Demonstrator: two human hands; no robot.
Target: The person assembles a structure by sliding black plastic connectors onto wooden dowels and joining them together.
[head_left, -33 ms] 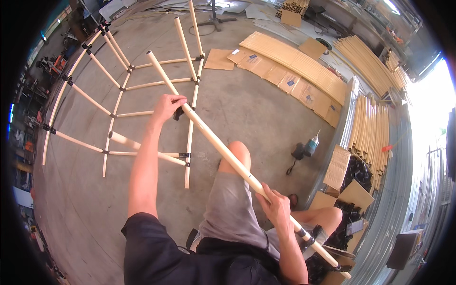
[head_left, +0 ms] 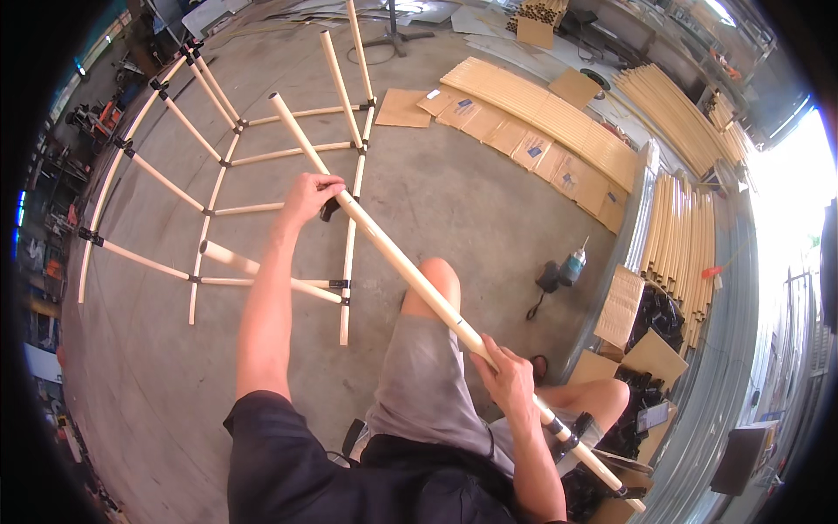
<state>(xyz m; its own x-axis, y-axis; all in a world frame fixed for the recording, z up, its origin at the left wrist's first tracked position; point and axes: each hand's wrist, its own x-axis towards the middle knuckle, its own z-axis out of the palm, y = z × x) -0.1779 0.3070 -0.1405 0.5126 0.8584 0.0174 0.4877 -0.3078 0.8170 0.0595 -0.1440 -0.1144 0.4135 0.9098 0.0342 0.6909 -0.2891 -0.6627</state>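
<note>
A long cream-coloured pipe [head_left: 397,258] slants across in front of me, from upper left down to lower right over my legs. Dark marks dot its length, and black pipe joints [head_left: 572,441] sit on its lower right part. My right hand [head_left: 508,377] is closed around the pipe near my knee. Higher up, my left hand [head_left: 314,194] pinches a black pipe joint [head_left: 329,209] against the pipe's side; the fingers partly hide it. Beyond my left arm stands a frame [head_left: 217,182] of the same pipes and black joints, with several uprights.
On the concrete floor to the right lies a teal and black power drill [head_left: 572,266]. Flattened cardboard [head_left: 524,155] with a row of pipes [head_left: 541,109] lies farther off. Pipe bundles [head_left: 676,231], black joints [head_left: 662,319] and grey metal lengths [head_left: 720,349] line the right side.
</note>
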